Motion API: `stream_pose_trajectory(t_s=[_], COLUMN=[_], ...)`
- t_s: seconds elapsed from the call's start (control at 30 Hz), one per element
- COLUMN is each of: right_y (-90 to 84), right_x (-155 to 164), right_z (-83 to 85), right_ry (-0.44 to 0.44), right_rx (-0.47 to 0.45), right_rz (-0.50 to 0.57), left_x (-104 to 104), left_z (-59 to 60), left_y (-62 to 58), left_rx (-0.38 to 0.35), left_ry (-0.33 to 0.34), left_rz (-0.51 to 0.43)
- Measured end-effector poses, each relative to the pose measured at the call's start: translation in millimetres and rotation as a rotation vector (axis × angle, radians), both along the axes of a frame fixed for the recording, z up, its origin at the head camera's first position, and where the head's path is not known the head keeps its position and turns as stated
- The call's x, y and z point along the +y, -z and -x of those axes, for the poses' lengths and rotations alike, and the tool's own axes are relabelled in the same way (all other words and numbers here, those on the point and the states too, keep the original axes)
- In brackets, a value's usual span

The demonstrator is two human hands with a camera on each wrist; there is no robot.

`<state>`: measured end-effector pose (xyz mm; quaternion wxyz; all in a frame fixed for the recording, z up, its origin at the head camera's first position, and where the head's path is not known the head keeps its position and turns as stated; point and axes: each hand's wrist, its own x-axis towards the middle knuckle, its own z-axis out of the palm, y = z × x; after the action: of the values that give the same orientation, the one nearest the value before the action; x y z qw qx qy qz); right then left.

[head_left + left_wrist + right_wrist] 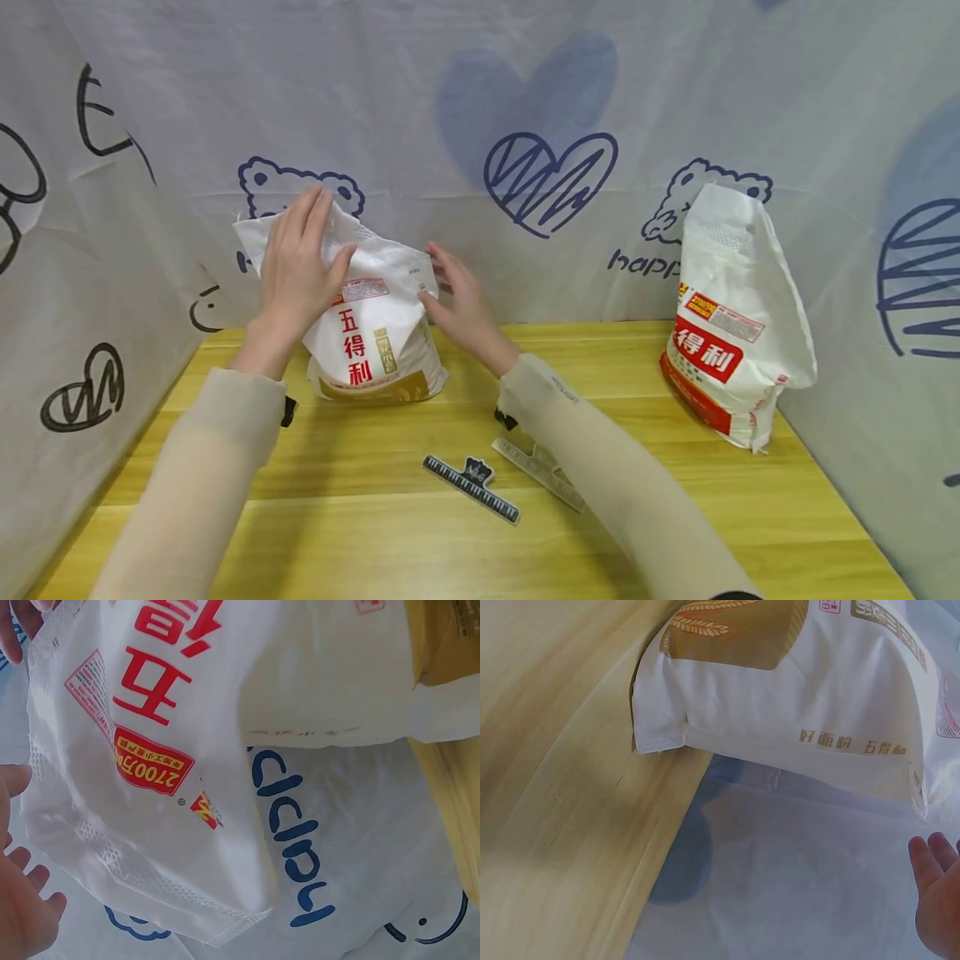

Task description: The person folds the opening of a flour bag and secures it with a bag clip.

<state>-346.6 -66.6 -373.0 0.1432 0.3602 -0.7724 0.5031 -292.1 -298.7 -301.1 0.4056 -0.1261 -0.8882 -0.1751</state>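
A white flour bag (pixel 375 337) with red characters and a gold base stands on the wooden table (pixel 360 517) at the back left, its top folded over. My left hand (pixel 300 250) lies flat on the folded top with straight fingers and the thumb spread. My right hand (pixel 453 296) touches the fold's right edge with relaxed fingers. In the left wrist view the bag's top flap (pixel 150 750) fills the frame, with my left hand's fingers (pixel 26 915) extended beside it. The right wrist view shows the bag's lower corner (pixel 802 697) and my right hand's fingertips (pixel 934 889) apart from it.
A second white flour bag (pixel 731 333) with a red label leans at the right against the cloth backdrop (pixel 525 100). A black ruler-marked clip (pixel 471 485) and a clear clip (pixel 536 471) lie on the table near my right forearm. Printed cloth walls enclose three sides.
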Motion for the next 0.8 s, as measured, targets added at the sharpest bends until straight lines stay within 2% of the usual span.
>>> stream_pose_trajectory(t_s=[0.23, 0.43, 0.6, 0.7, 0.8], right_y=[-2.6, -4.6, -4.1, -2.7, -1.9], right_x=[-4, -6, -8, -9, -11], right_z=[-1.0, -2.7, -3.0, -3.3, -4.1], right_ry=[0.029, 0.035, 0.026, 0.032, 0.042], right_rx=[-0.002, -0.008, -0.005, -0.002, 0.006], right_rz=[-0.07, -0.082, -0.072, -0.05, -0.024], left_x=[-2, -5, -9, -10, -12], left_z=[7.8, 10.2, 9.5, 10.6, 11.7], left_y=[-12.8, -22.7, -25.2, -23.0, -20.2], left_rx=[-0.05, -0.166, -0.257, -0.268, -0.238], left_ry=[-0.014, -0.049, -0.06, -0.052, -0.037], left_rz=[0.06, 0.147, 0.21, 0.23, 0.23])
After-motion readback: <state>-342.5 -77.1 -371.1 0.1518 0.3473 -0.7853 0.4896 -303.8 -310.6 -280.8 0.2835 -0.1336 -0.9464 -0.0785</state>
